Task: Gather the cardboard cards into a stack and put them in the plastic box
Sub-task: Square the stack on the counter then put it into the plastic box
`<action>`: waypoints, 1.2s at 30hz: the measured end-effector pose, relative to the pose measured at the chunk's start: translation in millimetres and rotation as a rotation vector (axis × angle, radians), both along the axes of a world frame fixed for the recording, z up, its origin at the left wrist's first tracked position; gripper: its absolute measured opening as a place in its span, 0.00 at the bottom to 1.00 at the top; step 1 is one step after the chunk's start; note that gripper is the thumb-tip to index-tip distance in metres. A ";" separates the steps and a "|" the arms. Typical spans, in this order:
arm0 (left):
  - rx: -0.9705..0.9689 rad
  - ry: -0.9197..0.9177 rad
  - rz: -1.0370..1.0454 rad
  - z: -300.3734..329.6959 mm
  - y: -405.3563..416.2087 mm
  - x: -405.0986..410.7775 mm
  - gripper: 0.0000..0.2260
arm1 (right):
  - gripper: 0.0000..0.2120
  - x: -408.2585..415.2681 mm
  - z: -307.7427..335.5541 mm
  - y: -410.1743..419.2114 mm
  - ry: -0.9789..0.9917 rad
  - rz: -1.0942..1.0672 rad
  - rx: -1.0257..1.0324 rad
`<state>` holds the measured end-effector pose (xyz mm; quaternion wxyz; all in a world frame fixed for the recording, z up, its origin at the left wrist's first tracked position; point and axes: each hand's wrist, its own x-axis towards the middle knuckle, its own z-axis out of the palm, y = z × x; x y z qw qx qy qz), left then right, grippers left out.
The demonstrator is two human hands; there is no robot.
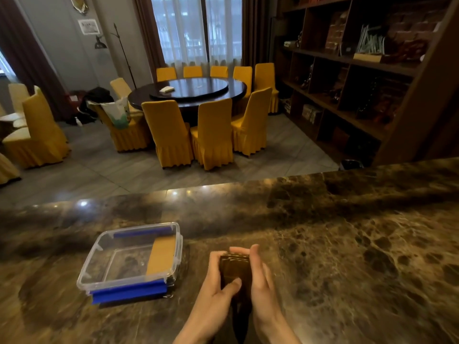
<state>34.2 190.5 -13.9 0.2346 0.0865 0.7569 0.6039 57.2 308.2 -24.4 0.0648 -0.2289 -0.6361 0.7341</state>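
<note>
Two bare hands meet at the lower centre of the frame, above a dark brown marble countertop (323,232) that fills the bottom half of the view. Between them is a stack of cardboard cards (234,269), dark in the shadow, with several card edges showing at its far end. The left hand (218,281) curls around the left side of the stack, its thumb pressed across the top card. The right hand (260,276) lies flatter, palm against the right side of the stack and fingers bent over its far end. Both hands are partly closed on the cards, squeezing them together.

Just to the left of the hands, in the lower left of the frame, a clear plastic box (99,264) sits on the countertop with no lid on it. It has blue clips (129,292) along its near and far edges. Inside, one tan cardboard card (161,255) leans against the right wall of the box. The stack in the hands is outside the box, near its right side.

Beyond the counter, in the upper half of the frame, a round dark dining table (188,89) is ringed by chairs in yellow covers (213,130). Dark wooden shelving (360,70) runs along the upper right, and curtained windows (196,28) stand at the top centre.
</note>
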 end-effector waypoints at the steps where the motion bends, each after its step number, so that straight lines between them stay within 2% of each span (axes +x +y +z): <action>1: 0.044 -0.020 0.012 -4.8 2.9 -0.6 0.16 | 0.28 -1.9 -0.3 -3.8 -0.015 -0.017 0.018; 4: 0.182 -0.151 0.040 -9.8 11.6 6.6 0.14 | 0.27 -4.1 -13.0 -6.6 -0.026 -0.101 0.025; 7: 0.317 -0.249 0.207 -19.4 9.9 5.9 0.22 | 0.25 -12.5 -19.9 -12.4 -0.007 -0.091 0.120; 9: 0.305 -0.222 0.359 -20.9 12.7 -2.4 0.28 | 0.24 -15.7 -22.1 -8.2 0.017 -0.088 0.139; 11: 0.286 -0.174 0.473 -16.6 20.3 -11.3 0.29 | 0.22 -20.9 -21.3 -6.6 0.018 -0.094 0.128; 13: 0.280 -0.178 0.440 -10.7 31.7 -20.0 0.27 | 0.16 -26.6 -19.2 -5.2 0.036 -0.124 0.058; 16: 0.316 -0.248 0.451 -2.4 45.5 -25.7 0.26 | 0.18 -34.1 -10.9 -3.9 0.068 -0.117 0.037; 17: 0.336 -0.247 0.487 0.2 47.2 -27.5 0.28 | 0.18 -36.6 -4.9 -5.9 0.058 -0.111 0.048; 19: 0.360 -0.230 0.529 6.4 46.1 -31.2 0.33 | 0.12 -39.8 0.8 -9.1 0.068 -0.098 0.032; 21: 0.368 -0.200 0.544 10.8 44.3 -34.4 0.38 | 0.31 -40.7 4.6 -10.9 0.049 -0.061 0.000; 22: 0.356 -0.186 0.541 11.0 44.8 -34.7 0.37 | 0.33 -40.4 1.4 -10.9 0.046 -0.052 0.003; 24: 0.296 -0.132 0.549 5.0 46.0 -32.3 0.27 | 0.18 -36.0 0.9 -12.0 0.086 -0.102 0.073; 25: 0.259 -0.105 0.547 -0.6 46.8 -30.5 0.22 | 0.15 -33.8 -0.6 -11.3 0.085 -0.127 0.095; 27: 0.225 -0.087 0.549 -8.2 50.0 -27.8 0.13 | 0.22 -31.4 -4.4 -10.0 0.061 -0.146 0.094; 28: 0.212 -0.092 0.556 -6.9 51.1 -27.3 0.12 | 0.27 -31.5 -4.4 -9.9 0.046 -0.140 0.080; 31: 0.211 -0.064 0.578 -9.9 48.2 -30.2 0.16 | 0.26 -32.1 -2.7 -11.7 0.045 -0.137 0.041; 33: 0.176 0.022 0.527 -13.0 46.9 -32.5 0.20 | 0.30 -32.4 -3.5 -12.4 0.046 -0.143 0.073; 36: 0.125 0.086 0.484 -20.8 47.2 -34.3 0.19 | 0.32 -31.8 -3.5 -12.4 0.046 -0.170 0.115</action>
